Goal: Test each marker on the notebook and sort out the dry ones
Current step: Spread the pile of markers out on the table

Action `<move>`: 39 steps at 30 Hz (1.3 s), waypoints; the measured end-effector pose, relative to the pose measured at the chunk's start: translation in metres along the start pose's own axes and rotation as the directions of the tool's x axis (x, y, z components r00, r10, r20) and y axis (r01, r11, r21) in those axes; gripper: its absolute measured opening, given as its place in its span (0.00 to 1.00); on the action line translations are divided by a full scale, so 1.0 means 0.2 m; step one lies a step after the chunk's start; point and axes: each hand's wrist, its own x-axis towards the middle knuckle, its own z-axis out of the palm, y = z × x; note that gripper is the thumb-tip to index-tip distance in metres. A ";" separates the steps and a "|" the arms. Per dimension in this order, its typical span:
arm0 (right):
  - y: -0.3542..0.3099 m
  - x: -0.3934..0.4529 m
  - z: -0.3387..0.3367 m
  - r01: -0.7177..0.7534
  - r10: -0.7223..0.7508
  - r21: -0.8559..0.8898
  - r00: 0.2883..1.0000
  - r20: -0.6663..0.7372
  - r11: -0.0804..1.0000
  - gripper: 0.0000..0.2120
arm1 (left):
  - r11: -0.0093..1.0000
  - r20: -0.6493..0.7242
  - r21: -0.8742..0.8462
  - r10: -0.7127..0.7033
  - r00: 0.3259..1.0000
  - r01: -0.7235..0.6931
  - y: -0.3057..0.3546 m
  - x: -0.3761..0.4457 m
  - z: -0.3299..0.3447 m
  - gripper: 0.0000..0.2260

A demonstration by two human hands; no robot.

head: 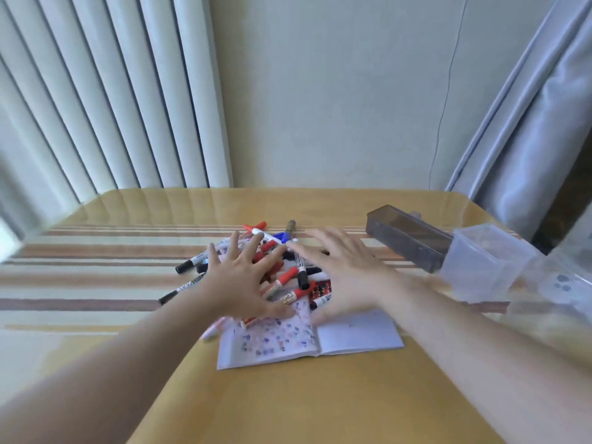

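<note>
Left hand (235, 283) and right hand (344, 270), fingers spread and gripping nothing, hover over the marker pile (288, 274) beside the notebook (307, 342); the markers are probably light, rigid, smooth and roll-prone, best pinched mid-barrel.

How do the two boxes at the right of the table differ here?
The dark box is smoky grey, long and narrow; the clear box is pale, see-through and squarer. The dark box lies farther back and nearer the marker pile; the clear box sits closer to the right table edge, its corner against the dark box's end. Both look like translucent plastic, and neither hand is on them.
</note>
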 end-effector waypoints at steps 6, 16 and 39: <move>0.04 0.45 0.04 0.075 -0.060 -0.053 0.966 0.252 0.996 0.58 | 0.998 0.125 -0.058 -0.001 0.992 0.008 -0.25 0.15 -0.02 0.55; 0.26 0.53 0.18 0.005 -0.005 0.053 1.000 -0.014 0.999 0.44 | 0.952 0.016 -0.300 0.072 0.997 -0.064 -0.52 0.23 -0.04 0.25; 0.41 1.34 0.15 -0.303 0.305 0.036 0.948 -0.087 0.952 0.11 | 0.963 0.070 0.043 0.263 0.962 -0.266 -0.20 0.27 0.01 0.34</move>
